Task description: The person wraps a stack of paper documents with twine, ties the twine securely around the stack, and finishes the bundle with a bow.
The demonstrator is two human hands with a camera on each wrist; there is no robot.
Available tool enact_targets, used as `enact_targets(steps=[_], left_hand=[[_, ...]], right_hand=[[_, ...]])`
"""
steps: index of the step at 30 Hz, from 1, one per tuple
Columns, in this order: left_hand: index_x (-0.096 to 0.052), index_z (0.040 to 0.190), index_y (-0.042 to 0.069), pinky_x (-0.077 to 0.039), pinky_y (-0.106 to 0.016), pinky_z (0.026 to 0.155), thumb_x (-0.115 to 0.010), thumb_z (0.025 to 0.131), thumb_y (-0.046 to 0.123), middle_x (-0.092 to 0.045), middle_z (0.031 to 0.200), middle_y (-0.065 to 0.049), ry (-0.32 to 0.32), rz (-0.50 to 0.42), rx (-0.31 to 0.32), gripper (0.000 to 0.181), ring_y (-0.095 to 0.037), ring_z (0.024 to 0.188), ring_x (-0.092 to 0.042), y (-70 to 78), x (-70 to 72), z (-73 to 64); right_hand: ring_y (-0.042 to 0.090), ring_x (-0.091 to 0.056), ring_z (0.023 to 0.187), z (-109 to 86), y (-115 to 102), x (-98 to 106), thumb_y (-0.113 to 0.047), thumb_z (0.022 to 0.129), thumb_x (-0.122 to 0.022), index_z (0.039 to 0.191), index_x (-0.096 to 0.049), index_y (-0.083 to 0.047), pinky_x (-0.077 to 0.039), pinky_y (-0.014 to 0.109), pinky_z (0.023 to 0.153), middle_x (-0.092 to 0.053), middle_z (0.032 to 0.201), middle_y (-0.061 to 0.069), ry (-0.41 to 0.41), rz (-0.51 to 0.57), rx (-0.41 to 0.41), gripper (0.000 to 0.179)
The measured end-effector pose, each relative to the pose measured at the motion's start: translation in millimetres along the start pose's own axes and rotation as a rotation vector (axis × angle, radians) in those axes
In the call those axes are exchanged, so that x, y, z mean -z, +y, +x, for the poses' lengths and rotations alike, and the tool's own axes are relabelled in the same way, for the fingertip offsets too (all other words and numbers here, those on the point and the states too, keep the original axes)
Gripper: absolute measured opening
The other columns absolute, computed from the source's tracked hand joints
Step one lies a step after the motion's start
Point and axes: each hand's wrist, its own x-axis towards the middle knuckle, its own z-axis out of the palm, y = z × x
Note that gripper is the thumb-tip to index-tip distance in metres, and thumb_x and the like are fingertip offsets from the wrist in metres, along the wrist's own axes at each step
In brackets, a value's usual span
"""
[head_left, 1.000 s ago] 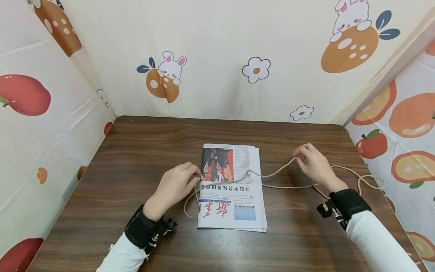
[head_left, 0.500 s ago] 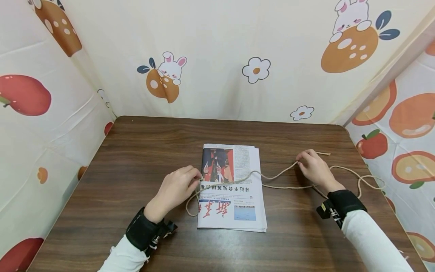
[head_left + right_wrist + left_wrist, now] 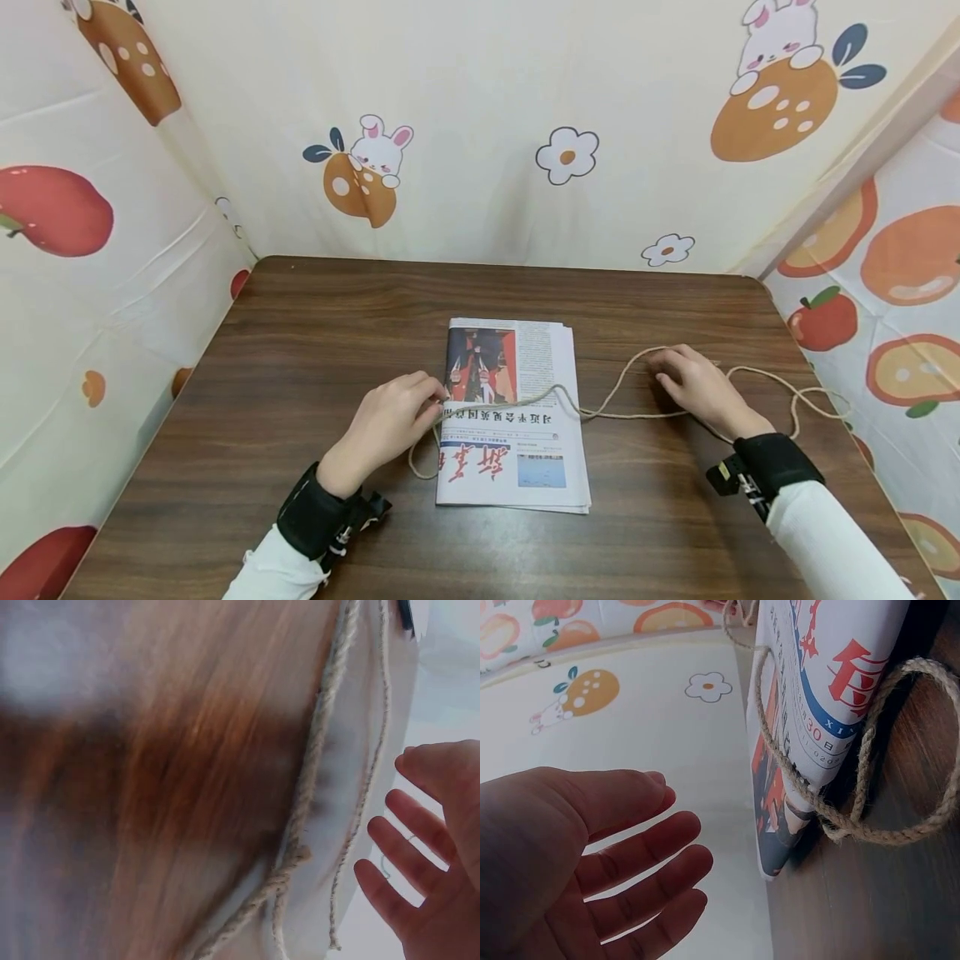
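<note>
A folded newspaper (image 3: 551,483) lies in the middle of the table, its print upside down in the head view. Beige twisted rope (image 3: 637,417) runs across it, makes a loop at its left edge and trails off to the right. Beside that left edge is my left hand (image 3: 393,417); the left wrist view shows its fingers (image 3: 656,892) loosely bent and apart from the rope loop (image 3: 900,836). My right hand (image 3: 701,387) hovers over rope to the right of the newspaper. In the right wrist view its spread fingers (image 3: 409,862) hold nothing, with rope strands (image 3: 319,735) beside them.
The brown wooden table (image 3: 337,308) meets a cream patterned cloth wall (image 3: 465,217) at its back. Fruit-print cloth hangs on the left and right sides. Slack rope coils (image 3: 797,404) lie near the table's right edge.
My right hand has let the rope go, and the strand has dropped into a curve beside the newspaper. The left hand stays almost where it was.
</note>
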Motion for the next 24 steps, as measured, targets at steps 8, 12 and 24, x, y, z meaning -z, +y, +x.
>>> enact_targets(steps=[8,12,24], left_hand=[[-0.067,0.089,0.017,-0.045,-0.025,0.058,-0.07,0.08,0.018,-0.062,0.085,0.007,0.004,0.009,-0.007,0.01,-0.005,0.068,-0.053,-1.1,-0.7,-2.2],[-0.067,0.089,0.017,-0.045,-0.025,0.058,-0.071,0.079,0.017,-0.061,0.084,0.008,0.008,0.012,-0.015,0.01,-0.005,0.068,-0.053,-0.7,-1.7,-2.5],[-0.066,0.088,0.017,-0.043,-0.024,0.057,-0.07,0.079,0.016,-0.061,0.083,0.008,-0.007,0.017,-0.026,0.01,-0.004,0.066,-0.05,0.0,-5.1,-0.8]], right_hand=[[0.033,-0.059,0.081,-29.2,-9.1,14.1,-0.004,0.077,-0.068,0.1,-0.063,-0.002,-0.046,0.046,0.065,-0.06,0.094,0.016,0.03,-0.087,0.005,0.024],[0.028,-0.058,0.071,-48.5,-7.6,19.4,-0.004,0.072,-0.072,0.098,-0.063,-0.002,-0.045,0.041,0.057,-0.06,0.088,0.015,0.047,-0.13,-0.009,0.027],[0.022,-0.054,0.06,-93.3,12.2,19.5,-0.003,0.061,-0.075,0.085,-0.061,-0.005,-0.041,0.037,0.052,-0.056,0.074,0.007,0.094,-0.206,-0.023,0.028]])
